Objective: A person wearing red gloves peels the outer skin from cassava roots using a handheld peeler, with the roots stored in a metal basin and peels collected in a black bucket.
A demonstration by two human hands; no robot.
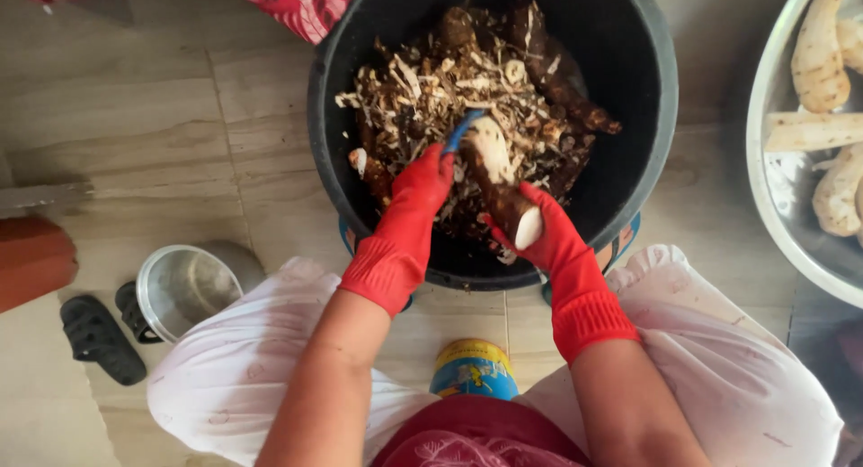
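Basin (490, 274) left of bowl (791, 242)

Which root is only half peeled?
The cassava root held over the black bucket by the right hand: brown below, white on top. The roots in the metal basin are all white.

both gloved hands (422, 184) closed, seemingly gripping

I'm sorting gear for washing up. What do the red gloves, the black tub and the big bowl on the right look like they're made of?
Gloves: likely rubber, matte red, with ribbed cuffs.
Tub: probably plastic, smooth black with a dull sheen and a thick moulded rim.
Bowl: seems to be steel, silvery, with a thin, bright reflective rim.
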